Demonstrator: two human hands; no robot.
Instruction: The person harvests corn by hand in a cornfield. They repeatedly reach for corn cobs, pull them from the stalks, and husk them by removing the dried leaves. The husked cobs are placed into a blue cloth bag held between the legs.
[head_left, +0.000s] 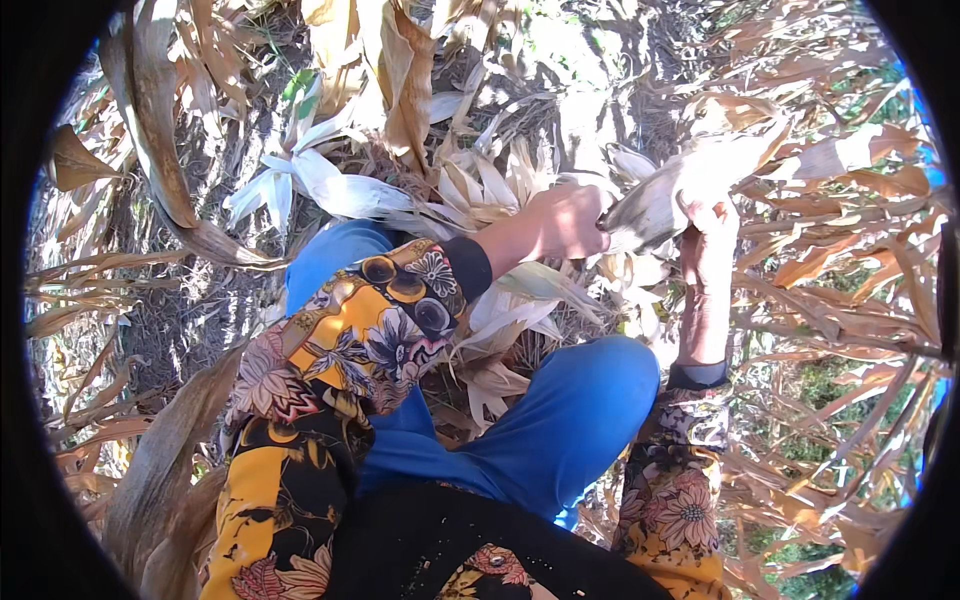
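A dry ear of corn in its pale husk (652, 214) is held between my two hands, ahead and to the right of my knees. My left hand (566, 221) pinches the husk at the ear's near, darker end. Farther along, my right hand (705, 214) grips the ear from below, its fingers partly hidden and washed out by sunlight. The kernels cannot be seen. Below my hands, pale opened husks (517, 319) lie between my legs, and more stripped husks (337, 187) spread beyond my left knee.
Standing dry corn stalks and leaves (840, 255) crowd the right side. A long curled corn leaf (161, 150) arches at the left, and a broad brown leaf (165, 450) rises beside my left arm. Straw-covered soil (195, 322) lies around my bent, blue-trousered legs (570, 405).
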